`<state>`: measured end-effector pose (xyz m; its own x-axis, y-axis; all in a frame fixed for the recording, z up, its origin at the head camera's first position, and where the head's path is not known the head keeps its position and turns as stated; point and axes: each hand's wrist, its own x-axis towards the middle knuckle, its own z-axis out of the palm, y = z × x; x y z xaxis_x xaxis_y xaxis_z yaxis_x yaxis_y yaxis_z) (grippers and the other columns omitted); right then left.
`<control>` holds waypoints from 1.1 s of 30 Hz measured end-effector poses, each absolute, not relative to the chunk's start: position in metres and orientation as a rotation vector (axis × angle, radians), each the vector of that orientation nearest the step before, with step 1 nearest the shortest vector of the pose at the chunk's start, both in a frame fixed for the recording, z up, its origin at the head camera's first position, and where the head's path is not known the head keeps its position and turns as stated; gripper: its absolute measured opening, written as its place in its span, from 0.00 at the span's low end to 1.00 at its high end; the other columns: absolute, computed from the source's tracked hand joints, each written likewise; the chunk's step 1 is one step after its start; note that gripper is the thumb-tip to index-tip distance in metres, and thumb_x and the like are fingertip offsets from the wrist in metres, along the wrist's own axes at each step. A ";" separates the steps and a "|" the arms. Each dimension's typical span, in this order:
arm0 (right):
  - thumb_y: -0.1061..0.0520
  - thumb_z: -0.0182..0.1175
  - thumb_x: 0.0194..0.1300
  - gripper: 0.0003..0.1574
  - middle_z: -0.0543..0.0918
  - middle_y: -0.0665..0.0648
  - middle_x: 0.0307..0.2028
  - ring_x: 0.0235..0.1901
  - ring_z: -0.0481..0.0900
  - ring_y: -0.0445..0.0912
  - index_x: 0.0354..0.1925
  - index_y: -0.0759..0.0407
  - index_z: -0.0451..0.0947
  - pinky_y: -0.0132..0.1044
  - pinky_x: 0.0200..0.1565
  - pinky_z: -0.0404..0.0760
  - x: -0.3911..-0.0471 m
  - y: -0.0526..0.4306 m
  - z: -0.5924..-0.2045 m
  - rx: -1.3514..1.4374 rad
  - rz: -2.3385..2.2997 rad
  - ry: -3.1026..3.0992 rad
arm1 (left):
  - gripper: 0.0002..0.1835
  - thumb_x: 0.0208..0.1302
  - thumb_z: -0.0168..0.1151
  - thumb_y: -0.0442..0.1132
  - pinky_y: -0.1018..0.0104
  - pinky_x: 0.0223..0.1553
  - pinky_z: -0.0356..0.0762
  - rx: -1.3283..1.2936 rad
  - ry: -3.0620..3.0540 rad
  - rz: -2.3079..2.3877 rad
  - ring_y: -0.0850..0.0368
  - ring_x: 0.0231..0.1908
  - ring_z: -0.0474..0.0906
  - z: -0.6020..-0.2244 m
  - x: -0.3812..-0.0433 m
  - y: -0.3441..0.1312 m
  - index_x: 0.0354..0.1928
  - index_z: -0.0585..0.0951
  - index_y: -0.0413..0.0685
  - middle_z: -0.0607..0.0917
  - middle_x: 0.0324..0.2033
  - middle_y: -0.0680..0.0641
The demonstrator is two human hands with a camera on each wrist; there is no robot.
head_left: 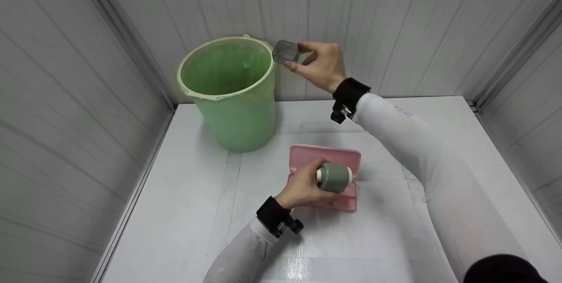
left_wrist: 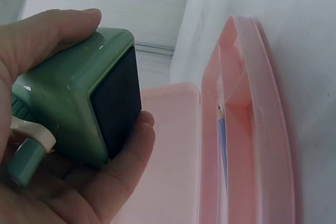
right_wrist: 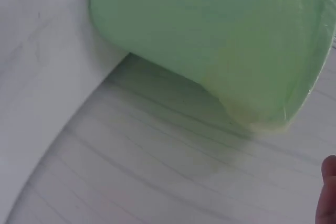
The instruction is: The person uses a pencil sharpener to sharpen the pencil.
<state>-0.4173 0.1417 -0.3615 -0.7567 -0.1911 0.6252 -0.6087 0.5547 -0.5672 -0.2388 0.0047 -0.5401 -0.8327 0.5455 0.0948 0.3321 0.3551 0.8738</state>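
Observation:
My left hand [head_left: 303, 190] grips a green crank pencil sharpener [head_left: 334, 178] above the open pink pencil case [head_left: 325, 154]. In the left wrist view the sharpener's crank handle [left_wrist: 27, 161] shows near the palm, and a dark face points away from it. My right hand [head_left: 324, 65] pinches a see-through grey box [head_left: 284, 52], which looks like a shavings drawer, between thumb and fingers. It is tilted beside the right rim of a green bin [head_left: 235, 120]. Only a fingertip [right_wrist: 328, 182] of that hand enters the right wrist view; the box is out of sight there.
A thin clear liner [head_left: 250, 61] lines the bin, whose bottom is in shadow. A blue pencil [left_wrist: 222, 140] lies in a compartment of the case. Grey panel walls [head_left: 351, 6] enclose the white table [head_left: 189, 212] at the back and sides.

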 end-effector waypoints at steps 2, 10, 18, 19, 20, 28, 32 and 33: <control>0.46 0.83 0.63 0.27 0.97 0.60 0.49 0.36 0.96 0.56 0.55 0.58 0.94 0.22 0.37 0.84 -0.411 0.154 -0.372 0.641 1.166 -2.293 | 0.41 0.52 0.90 0.44 0.59 0.60 0.85 0.799 2.410 1.479 0.55 0.58 0.86 -0.540 -0.240 0.004 0.68 0.80 0.51 0.90 0.60 0.46; 0.51 0.84 0.63 0.26 0.97 0.65 0.48 0.34 0.96 0.60 0.55 0.62 0.94 0.16 0.38 0.80 -0.371 0.198 -0.427 0.764 1.190 -2.311 | 0.42 0.54 0.89 0.46 0.56 0.59 0.85 0.787 2.429 1.510 0.56 0.53 0.85 -0.539 -0.244 -0.001 0.70 0.79 0.50 0.89 0.57 0.44; 0.60 0.85 0.59 0.24 0.96 0.68 0.45 0.31 0.93 0.38 0.53 0.64 0.93 0.22 0.37 0.86 -0.341 0.230 -0.466 0.804 1.353 -2.267 | 0.42 0.56 0.87 0.41 0.54 0.62 0.84 0.783 2.367 1.642 0.55 0.54 0.85 -0.543 -0.248 -0.008 0.72 0.77 0.49 0.89 0.58 0.43; 0.62 0.85 0.58 0.24 0.96 0.68 0.45 0.31 0.92 0.35 0.53 0.65 0.93 0.23 0.37 0.87 -0.338 0.233 -0.470 0.794 1.381 -2.256 | 0.41 0.56 0.87 0.39 0.54 0.62 0.84 0.782 2.362 1.675 0.54 0.55 0.86 -0.544 -0.250 -0.009 0.71 0.78 0.48 0.89 0.58 0.43; 0.62 0.85 0.58 0.24 0.96 0.68 0.45 0.31 0.91 0.32 0.54 0.65 0.93 0.23 0.37 0.87 -0.335 0.236 -0.474 0.779 1.390 -2.255 | 0.41 0.56 0.87 0.38 0.54 0.62 0.84 0.769 2.351 1.716 0.54 0.55 0.86 -0.545 -0.251 -0.011 0.71 0.78 0.48 0.90 0.58 0.42; 0.65 0.85 0.55 0.26 0.95 0.70 0.44 0.32 0.90 0.28 0.53 0.69 0.92 0.22 0.32 0.84 -0.309 0.256 -0.517 0.707 1.465 -2.280 | 0.39 0.55 0.87 0.36 0.56 0.58 0.86 0.604 2.310 1.929 0.52 0.55 0.85 -0.549 -0.259 -0.020 0.68 0.78 0.45 0.87 0.59 0.38; 0.69 0.84 0.50 0.28 0.94 0.71 0.39 0.32 0.91 0.31 0.52 0.72 0.91 0.24 0.30 0.85 -0.293 0.261 -0.534 0.767 1.491 -2.238 | 0.40 0.53 0.87 0.36 0.57 0.56 0.87 0.578 2.283 1.958 0.51 0.55 0.85 -0.547 -0.261 -0.024 0.67 0.78 0.45 0.86 0.60 0.38; 0.69 0.83 0.50 0.28 0.95 0.70 0.39 0.31 0.91 0.33 0.52 0.72 0.91 0.25 0.30 0.85 -0.290 0.261 -0.537 0.787 1.484 -2.235 | 0.39 0.53 0.87 0.37 0.57 0.56 0.88 0.581 2.287 1.958 0.51 0.54 0.86 -0.547 -0.261 -0.025 0.67 0.78 0.45 0.86 0.60 0.37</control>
<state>-0.2903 0.2612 -0.5373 -0.7871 -0.2572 0.5607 -0.6165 0.2996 -0.7281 -0.2613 -0.0254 -0.5472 -0.9254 0.3304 0.1858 0.2345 0.1137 0.9654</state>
